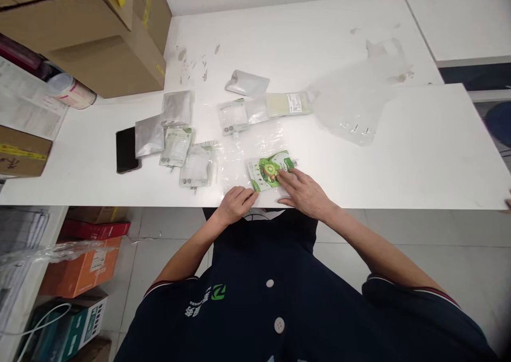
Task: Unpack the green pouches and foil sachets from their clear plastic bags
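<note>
My left hand (235,203) lies loosely curled at the tabletop (419,154) edge, touching clear film (243,159). My right hand (305,191), fingers spread, presses the kiwi pouch (269,170) flat; the slick film could let it slide off.

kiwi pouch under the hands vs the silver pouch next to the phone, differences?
The kiwi pouch is printed green and white with a fruit picture; the silver pouch is plain and unprinted. The kiwi pouch lies near the table edge with the right hand on it; the silver pouch lies untouched beside the phone. Both lie flat.
</note>
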Demonstrator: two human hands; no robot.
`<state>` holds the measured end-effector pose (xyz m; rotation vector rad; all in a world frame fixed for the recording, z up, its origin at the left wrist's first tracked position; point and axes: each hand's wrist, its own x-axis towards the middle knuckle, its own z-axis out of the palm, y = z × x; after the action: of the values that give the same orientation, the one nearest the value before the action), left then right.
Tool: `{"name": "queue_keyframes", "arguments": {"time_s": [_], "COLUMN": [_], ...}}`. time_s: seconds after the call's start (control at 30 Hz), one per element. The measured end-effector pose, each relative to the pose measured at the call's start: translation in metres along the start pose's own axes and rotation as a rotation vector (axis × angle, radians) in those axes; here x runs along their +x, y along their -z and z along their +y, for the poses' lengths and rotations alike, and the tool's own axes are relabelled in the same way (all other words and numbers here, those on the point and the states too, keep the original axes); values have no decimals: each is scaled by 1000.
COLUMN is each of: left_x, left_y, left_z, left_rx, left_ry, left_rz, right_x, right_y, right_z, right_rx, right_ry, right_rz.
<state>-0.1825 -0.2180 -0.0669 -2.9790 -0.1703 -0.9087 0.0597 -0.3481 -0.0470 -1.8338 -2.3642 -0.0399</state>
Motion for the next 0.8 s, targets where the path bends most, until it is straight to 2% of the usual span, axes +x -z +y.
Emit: {"name": "queue_keyframes", "arguments": {"time_s": [0.1,0.23,0.4,0.57,0.67,0.8], "left_x": [4,7,11,16,17,24], "left_y": [0,1,1,2,12,38], "left_z": [-3,-5,-1,-5,-5,0], "left_rx": [6,-26,18,-92,-175,-371], "left_ry": [-49,-32,121,99,114,204], "left_rz": [71,-26,-138,-166,-158,-178], "right_x": [5,12,15,11,3,-5], "right_y": [-3,-7,-10,-2,7,14], "right_z": [0,9,12,17,29,43], "right_rx": [17,60,62,77,143,387], "right_ry": [-33,-16,-2,2,26,26], "right_rz": [-21,-6,6,17,68,155]}}
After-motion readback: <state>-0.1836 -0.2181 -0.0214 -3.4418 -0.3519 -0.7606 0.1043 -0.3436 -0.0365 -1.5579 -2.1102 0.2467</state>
